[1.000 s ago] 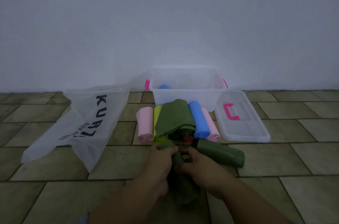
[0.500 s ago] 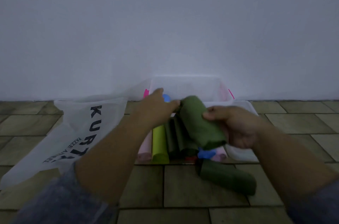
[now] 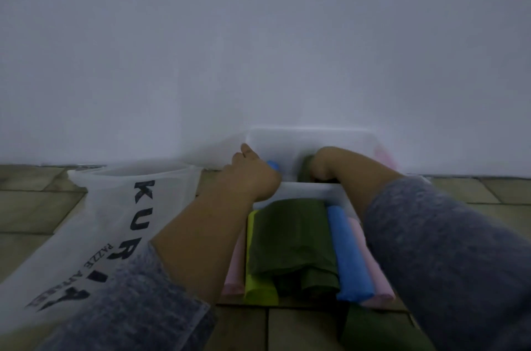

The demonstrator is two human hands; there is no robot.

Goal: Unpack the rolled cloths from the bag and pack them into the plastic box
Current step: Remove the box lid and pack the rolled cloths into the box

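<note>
The clear plastic box (image 3: 310,133) stands against the wall. My right hand (image 3: 330,164) reaches into it and grips a green rolled cloth (image 3: 305,169), low inside the box. My left hand (image 3: 250,175) is at the box's near left corner, thumb up, beside a blue roll (image 3: 273,164) lying in the box; its fingers are hidden. The translucent printed bag (image 3: 115,207) lies flat on the floor to the left.
In front of the box lie a pink roll (image 3: 234,273), a yellow-green roll (image 3: 258,290), a loosened green cloth (image 3: 290,238), a blue roll (image 3: 347,258) and another pink roll (image 3: 372,267). A dark green roll (image 3: 379,330) lies nearer me. White wall behind.
Both hands lifted the green roll from the floor and carried it forward; the right hand now holds it inside the box. The view has moved closer to the box.
</note>
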